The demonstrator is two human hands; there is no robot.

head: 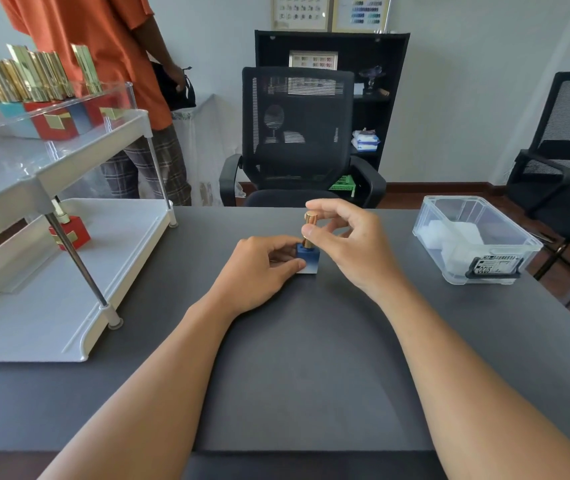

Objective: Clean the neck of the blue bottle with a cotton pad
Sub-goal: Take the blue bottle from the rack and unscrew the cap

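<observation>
A small square blue bottle stands upright on the dark table, a little beyond the middle. A tall gold cap sits on its neck, so the neck is hidden. My left hand grips the bottle's body from the left with thumb and fingers. My right hand pinches the gold cap between thumb and forefinger from the right. White cotton pads lie inside a clear plastic box at the right of the table. Neither hand holds a pad.
A white two-tier rack fills the left side; its top shelf carries several gold-capped bottles, its lower tray a red bottle. A black mesh chair faces the far edge. A person in an orange shirt stands behind the rack.
</observation>
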